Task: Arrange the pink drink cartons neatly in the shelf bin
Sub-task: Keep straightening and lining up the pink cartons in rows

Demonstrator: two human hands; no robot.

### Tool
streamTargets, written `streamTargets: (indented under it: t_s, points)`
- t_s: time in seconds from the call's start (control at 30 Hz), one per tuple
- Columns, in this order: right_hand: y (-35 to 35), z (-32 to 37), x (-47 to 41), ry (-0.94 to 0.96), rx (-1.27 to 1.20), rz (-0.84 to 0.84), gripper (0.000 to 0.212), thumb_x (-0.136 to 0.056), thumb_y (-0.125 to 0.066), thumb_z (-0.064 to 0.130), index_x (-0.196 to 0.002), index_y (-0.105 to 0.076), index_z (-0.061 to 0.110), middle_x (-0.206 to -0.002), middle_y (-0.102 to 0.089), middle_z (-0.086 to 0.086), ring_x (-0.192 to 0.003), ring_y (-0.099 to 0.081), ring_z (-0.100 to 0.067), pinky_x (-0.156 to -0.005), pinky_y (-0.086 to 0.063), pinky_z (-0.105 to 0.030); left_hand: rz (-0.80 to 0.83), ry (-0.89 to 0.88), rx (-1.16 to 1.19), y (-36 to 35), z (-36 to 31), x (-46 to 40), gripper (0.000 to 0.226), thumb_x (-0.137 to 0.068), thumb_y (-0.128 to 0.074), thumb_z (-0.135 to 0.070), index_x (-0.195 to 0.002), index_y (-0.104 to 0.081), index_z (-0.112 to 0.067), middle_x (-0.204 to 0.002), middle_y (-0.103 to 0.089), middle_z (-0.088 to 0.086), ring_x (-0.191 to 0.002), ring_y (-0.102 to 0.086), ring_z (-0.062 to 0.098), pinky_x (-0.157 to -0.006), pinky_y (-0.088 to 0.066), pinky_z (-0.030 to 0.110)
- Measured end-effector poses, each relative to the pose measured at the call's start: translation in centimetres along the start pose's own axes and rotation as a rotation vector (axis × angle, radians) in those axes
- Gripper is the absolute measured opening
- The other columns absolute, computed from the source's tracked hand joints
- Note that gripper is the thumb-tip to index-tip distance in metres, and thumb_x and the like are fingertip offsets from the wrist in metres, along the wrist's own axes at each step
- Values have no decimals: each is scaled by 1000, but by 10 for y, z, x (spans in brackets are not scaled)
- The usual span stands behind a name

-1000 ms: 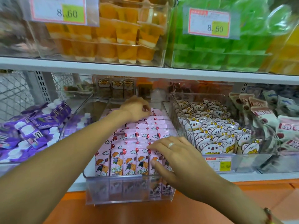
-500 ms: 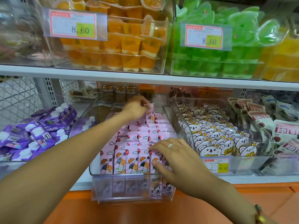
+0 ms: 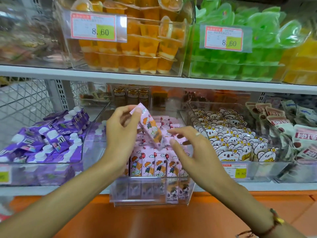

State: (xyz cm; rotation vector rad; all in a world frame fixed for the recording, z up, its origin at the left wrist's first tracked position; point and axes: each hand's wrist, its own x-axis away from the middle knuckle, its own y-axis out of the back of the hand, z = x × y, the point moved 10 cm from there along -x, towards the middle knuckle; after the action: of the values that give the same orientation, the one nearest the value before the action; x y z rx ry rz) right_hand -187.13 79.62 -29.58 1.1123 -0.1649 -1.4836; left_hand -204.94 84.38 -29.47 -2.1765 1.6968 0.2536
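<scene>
1. Pink drink carton (image 3: 151, 127), likely light, stiff-sided, a little slick; best pinched near the top edge.
2. Held tilted by left hand (image 3: 120, 127), thumb and fingers gripping its upper end, above the rows in the clear shelf bin (image 3: 152, 191).
3. Just beside it, right hand (image 3: 193, 148), fingers spread, holding nothing.

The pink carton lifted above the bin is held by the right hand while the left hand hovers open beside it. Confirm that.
Not quite. In the head view the left hand holds the pink carton tilted above the bin, and the right hand hovers open beside it.
</scene>
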Motion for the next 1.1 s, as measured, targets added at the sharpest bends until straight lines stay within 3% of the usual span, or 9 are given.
streamTargets:
  t_s: [0.13,0.27,0.37,0.43,0.6,0.73,0.87,0.97,1.1]
  points:
    - [-18,6,-2,-136,-293,69,30,-91,-50,45,-121,-51,42,-111,-53,27,-105,-50,7,-88,-40,-11,160,46,3,-12,-1,22,12,-91,-61,-25,-101,-67,-22,-98,-73,-1,-91,-69,8,-75,-57,23]
    - [-31,-3,-5,-287,-548,84,21,-94,-55,29,-114,-59,31,-99,-64,11,-75,-61,6,-67,-48,-10,217,120,80,-14,10,26,20,-94,-58,-23,-112,-65,-21,-101,-74,-5,-90,-70,3,-69,-56,18]
    - [-39,-25,-1,-488,-696,63,38,-91,-58,36,-126,-53,22,-101,-64,16,-88,-62,9,-79,-48,-13,280,67,-16,-15,15,26,21,-94,-59,-19,-111,-65,-29,-110,-69,-15,-100,-65,-1,-80,-57,21]
    - [-42,-32,0,-533,-745,51,43,-90,-59,37,-130,-51,21,-101,-64,17,-94,-62,4,-86,-48,-19,347,22,-130,-20,16,30,30,-89,-62,-9,-106,-64,-34,-111,-66,-18,-98,-62,-5,-75,-54,15]
    - [-45,-30,-1,-536,-830,-4,43,-88,-63,31,-126,-54,14,-99,-70,1,-84,-69,-4,-74,-55,-18,406,-6,-305,-26,23,40,52,-62,-78,-32,-106,-54,-46,-105,-59,-17,-87,-63,0,-66,-52,16]
    - [-38,-32,-4,-507,-830,-82,35,-84,-67,31,-115,-59,17,-105,-70,-2,-93,-69,-10,-90,-54,-31,382,-148,-312,-27,13,37,44,-79,-77,-28,-113,-51,-40,-113,-58,-21,-101,-57,-4,-79,-50,16]
    - [-38,-18,-10,-422,-926,31,28,-97,-49,23,-122,-60,18,-119,-67,6,-115,-59,-9,-101,-44,-30,437,-136,-252,-33,14,36,30,-91,-63,-21,-112,-49,-38,-118,-59,-20,-112,-54,-8,-93,-43,14]
    - [-31,-19,-7,-400,-862,-20,26,-96,-53,16,-120,-62,13,-112,-71,2,-106,-65,-8,-97,-50,-28,449,-197,-346,-36,14,41,26,-92,-61,-21,-113,-54,-33,-121,-57,-22,-117,-51,-6,-101,-44,27]
    - [-16,-24,-4,-383,-773,-203,22,-84,-69,17,-105,-63,14,-100,-70,-4,-95,-68,-14,-86,-55,-28,370,-321,-480,-34,5,42,42,-80,-74,-29,-117,-54,-33,-125,-49,-20,-116,-45,-5,-96,-41,20]
